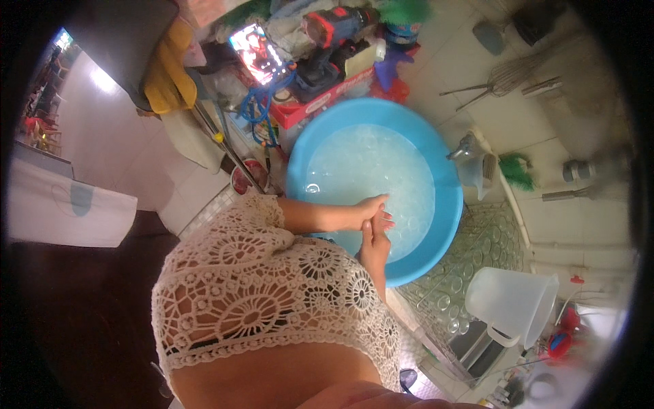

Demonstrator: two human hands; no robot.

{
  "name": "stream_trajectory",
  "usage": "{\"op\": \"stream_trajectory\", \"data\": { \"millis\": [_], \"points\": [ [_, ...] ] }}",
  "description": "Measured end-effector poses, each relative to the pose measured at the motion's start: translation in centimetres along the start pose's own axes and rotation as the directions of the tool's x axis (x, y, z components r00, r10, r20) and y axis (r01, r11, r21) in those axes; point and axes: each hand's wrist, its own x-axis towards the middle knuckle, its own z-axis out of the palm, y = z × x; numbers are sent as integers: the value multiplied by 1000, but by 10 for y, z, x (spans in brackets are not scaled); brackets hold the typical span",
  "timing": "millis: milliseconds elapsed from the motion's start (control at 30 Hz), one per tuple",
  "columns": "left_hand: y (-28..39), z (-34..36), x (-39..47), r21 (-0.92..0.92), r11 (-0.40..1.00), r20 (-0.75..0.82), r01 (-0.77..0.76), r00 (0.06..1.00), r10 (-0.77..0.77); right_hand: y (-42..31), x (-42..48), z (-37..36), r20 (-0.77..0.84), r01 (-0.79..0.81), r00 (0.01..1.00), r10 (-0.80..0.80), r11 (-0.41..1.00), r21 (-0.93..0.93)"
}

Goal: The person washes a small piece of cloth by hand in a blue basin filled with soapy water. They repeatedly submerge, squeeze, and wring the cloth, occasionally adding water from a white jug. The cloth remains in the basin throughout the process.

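Note:
Over a large round blue plastic tub [452,225], my two hands touch each other. My left hand [372,210] reaches in from the left, its fingers pointing right. From below comes my right hand [377,244], with its thumb raised apart and its fingers against those of my left hand. No object shows in either hand; some fingers are partly hidden where the hands overlap. Beneath them, cloudy water [368,168] with small bubbles or clear items in it fills much of the tub. Whether the fingertips touch the water cannot be told.
A metal faucet [462,148] stands at the tub's right rim. Clear glasses [475,260] fill a wire rack beside a translucent plastic pitcher [511,301]. Beyond the tub are a red box [327,99], a lit phone [257,53] and a blue cord [255,105]. Whisks [511,82] hang on the tiled wall.

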Motion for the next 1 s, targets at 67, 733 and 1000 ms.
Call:
{"op": "stream_trajectory", "data": {
  "millis": [67,733,1000],
  "points": [
    [-4,-16,13,91,996,73,2,997,-8,0,-4,-2,60,-114,993,105,977,178],
    [-14,-25,23,675,732,-39,-95,986,164,-16,-5,-5,63,-96,994,85,975,202],
    [-24,-11,-8,546,821,59,-164,986,158,26,-3,21,-162,137,979,-126,989,57]
  ]
}}
